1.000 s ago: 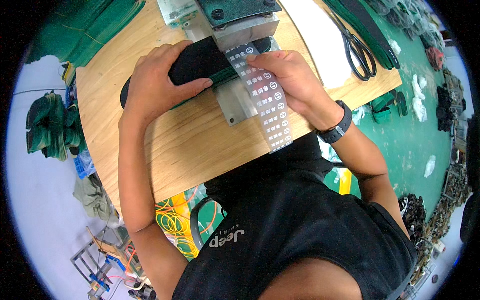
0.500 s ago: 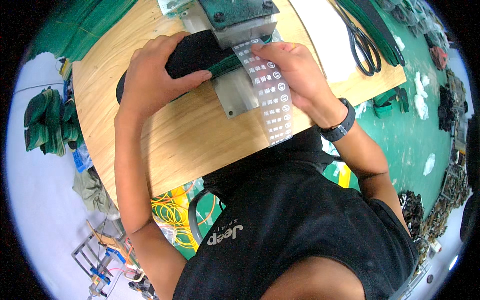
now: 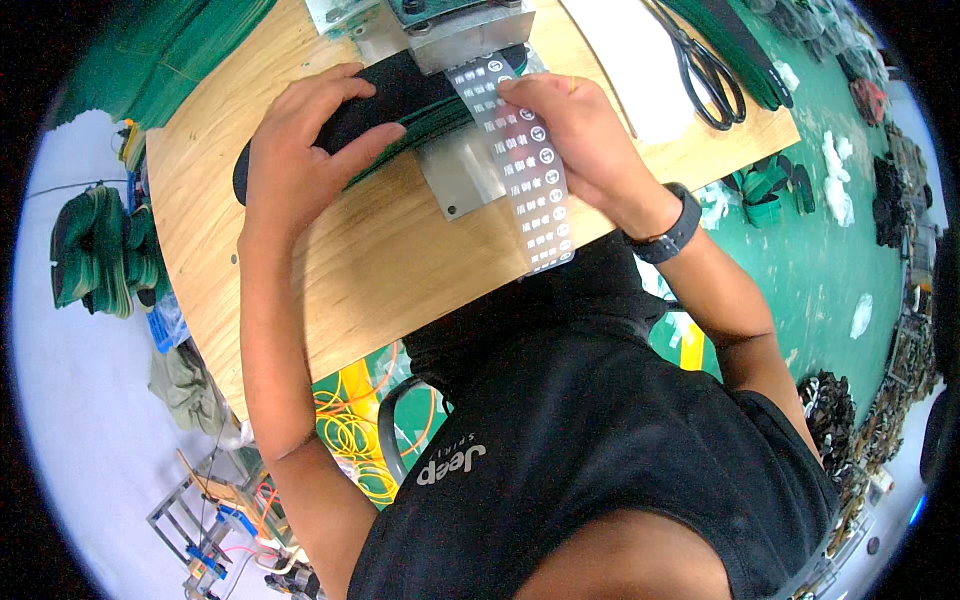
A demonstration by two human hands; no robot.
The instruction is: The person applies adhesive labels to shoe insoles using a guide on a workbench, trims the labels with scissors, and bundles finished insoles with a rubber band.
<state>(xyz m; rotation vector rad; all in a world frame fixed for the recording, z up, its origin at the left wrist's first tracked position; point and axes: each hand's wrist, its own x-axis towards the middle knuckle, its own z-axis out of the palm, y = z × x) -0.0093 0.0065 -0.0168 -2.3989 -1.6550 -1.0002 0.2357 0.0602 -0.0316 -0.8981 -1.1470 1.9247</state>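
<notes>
A stack of black insoles with green edges (image 3: 395, 88) lies under the metal block of a press (image 3: 470, 40). My left hand (image 3: 300, 150) is closed round the near-left end of the stack, thumb on the near side and fingers over the top. Between the thumb and fingers of my right hand (image 3: 590, 135) is a clear label strip (image 3: 535, 185) with white print. Its far end lies over the insoles at the block's front edge; the near end hangs toward the table edge. Below the stack shows a flat metal plate (image 3: 455, 180).
Black-handled scissors (image 3: 708, 85) lie on a white sheet (image 3: 620, 50) at the far right of the wooden table (image 3: 380, 270). Beside them are green-black strips (image 3: 730, 45). More insole stacks (image 3: 95, 250) stand off to the left. Yellow hoses (image 3: 350, 435) coil on the floor.
The whole view has shifted slightly, with table and press a little higher and to the left. My left fingers look more curled on the insoles. Both hands keep their holds.
</notes>
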